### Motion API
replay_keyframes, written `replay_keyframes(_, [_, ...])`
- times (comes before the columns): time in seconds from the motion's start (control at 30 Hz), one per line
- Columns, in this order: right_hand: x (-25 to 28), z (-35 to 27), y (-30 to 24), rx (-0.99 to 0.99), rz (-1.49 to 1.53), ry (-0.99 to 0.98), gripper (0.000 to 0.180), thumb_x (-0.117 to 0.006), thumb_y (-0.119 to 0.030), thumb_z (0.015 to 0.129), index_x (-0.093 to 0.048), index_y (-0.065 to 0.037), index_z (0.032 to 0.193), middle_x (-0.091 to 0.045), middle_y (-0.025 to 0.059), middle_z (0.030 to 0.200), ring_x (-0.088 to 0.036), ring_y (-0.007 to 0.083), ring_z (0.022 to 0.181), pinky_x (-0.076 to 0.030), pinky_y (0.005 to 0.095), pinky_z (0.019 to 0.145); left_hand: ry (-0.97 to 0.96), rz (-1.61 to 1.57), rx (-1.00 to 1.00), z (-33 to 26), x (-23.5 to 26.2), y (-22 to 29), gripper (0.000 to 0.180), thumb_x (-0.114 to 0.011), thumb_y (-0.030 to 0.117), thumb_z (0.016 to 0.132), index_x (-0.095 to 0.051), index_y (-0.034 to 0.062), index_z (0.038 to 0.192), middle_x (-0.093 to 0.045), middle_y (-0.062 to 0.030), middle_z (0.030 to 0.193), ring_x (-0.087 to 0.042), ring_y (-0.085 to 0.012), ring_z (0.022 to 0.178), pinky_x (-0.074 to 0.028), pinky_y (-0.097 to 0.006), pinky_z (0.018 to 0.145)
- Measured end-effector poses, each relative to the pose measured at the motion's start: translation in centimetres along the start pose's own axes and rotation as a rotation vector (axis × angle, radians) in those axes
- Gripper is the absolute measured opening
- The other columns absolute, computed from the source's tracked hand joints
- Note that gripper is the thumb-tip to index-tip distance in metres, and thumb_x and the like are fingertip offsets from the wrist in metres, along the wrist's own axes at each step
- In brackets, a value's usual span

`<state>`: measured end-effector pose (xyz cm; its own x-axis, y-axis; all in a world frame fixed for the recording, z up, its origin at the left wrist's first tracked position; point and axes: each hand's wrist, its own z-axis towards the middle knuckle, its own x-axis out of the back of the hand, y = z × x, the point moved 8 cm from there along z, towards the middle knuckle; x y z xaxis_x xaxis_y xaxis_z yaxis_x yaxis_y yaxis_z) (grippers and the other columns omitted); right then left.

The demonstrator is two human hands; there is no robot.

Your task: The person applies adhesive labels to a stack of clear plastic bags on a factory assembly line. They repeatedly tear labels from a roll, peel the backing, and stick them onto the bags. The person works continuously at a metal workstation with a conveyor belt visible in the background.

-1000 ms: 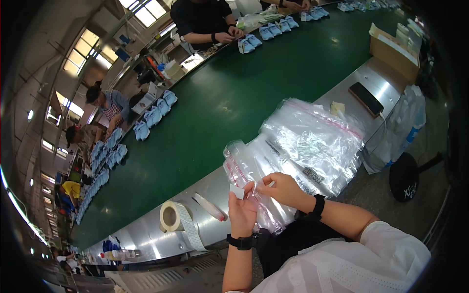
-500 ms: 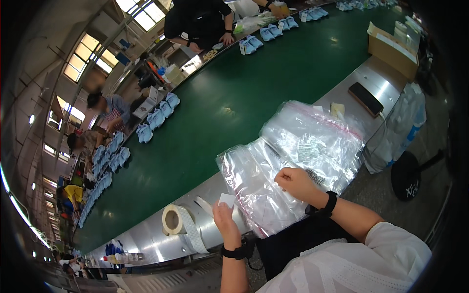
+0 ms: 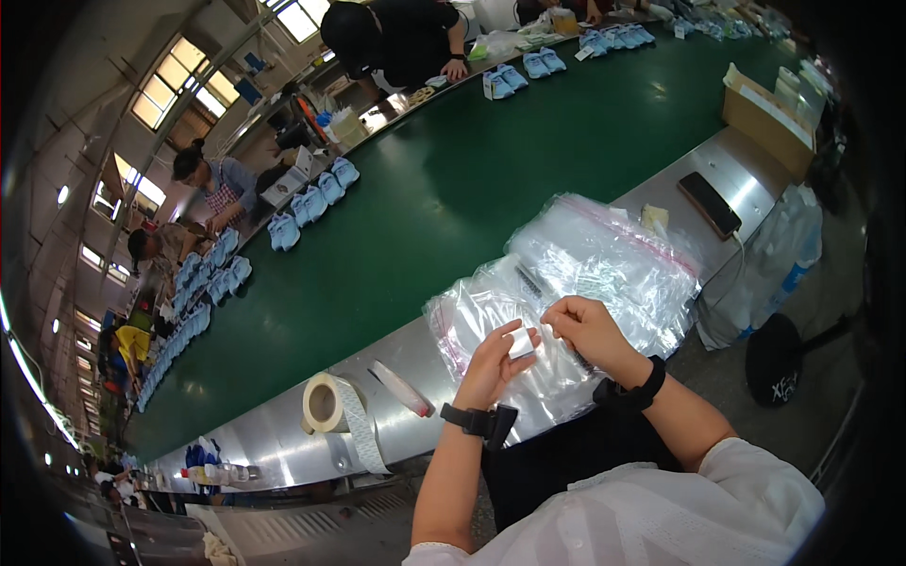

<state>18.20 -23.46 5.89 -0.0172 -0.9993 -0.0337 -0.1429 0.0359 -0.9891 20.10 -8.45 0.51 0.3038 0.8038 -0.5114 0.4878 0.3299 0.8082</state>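
A small white square of card or label (image 3: 520, 343) is held between the thumb and fingers of my left hand (image 3: 486, 370). Close beside it, on the right, my right hand (image 3: 589, 332) has its thumb and fingertips pinched together; what they hold, if anything, is too small to make out. Both hands are over a spread of clear plastic bags (image 3: 604, 259) with pink closure strips, lying across the metal ledge and the edge of the green belt. Left of my hands, a roll of white labels (image 3: 326, 404) lies with its strip trailing toward me.
A slim white object with a red end (image 3: 402, 389) lies near the roll. Farther right are a phone (image 3: 710, 204) on a cable and a cardboard box (image 3: 769, 123). Pale blue shoes (image 3: 309, 205) line the far side of the green belt (image 3: 415, 217), where several people work.
My left hand has moved right and up with the white square, from beside the roll to over the bags. My right hand has shifted slightly up and right, and the hands are now close together.
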Motion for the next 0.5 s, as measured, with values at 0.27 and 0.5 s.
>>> replay_keyframes(0.27, [-3.0, -1.6, -1.6, 0.237, -0.055, -0.299, 0.027, -0.054, -0.016, 0.09, -0.058, 0.0, 0.112, -0.06, 0.005, 0.106, -0.055, 0.0107, 0.095, -0.044, 0.0265, 0.086, -0.15, 0.041, 0.119, 2.6, -2.7, -1.5, 0.031, -0.037, 0.011, 0.094, -0.053, -0.0044, 0.116, -0.057, -0.0156, 0.113, -0.058, -0.0228, 0.105, -0.051, -0.034, 0.085])
replay_keyframes(0.5, [-5.5, -8.5, -1.5, 0.759, -0.867, -0.286, 0.058, -0.077, -0.018, 0.064, -0.052, -0.003, 0.115, -0.056, 0.0172, 0.109, -0.053, 0.0292, 0.105, -0.041, 0.0399, 0.092, -0.112, -0.44, 0.269, -4.2, 0.1, -0.8, 0.045, -0.038, 0.037, 0.098, -0.049, -0.0014, 0.119, -0.045, -0.0255, 0.129, -0.051, -0.0429, 0.113, -0.049, -0.053, 0.084])
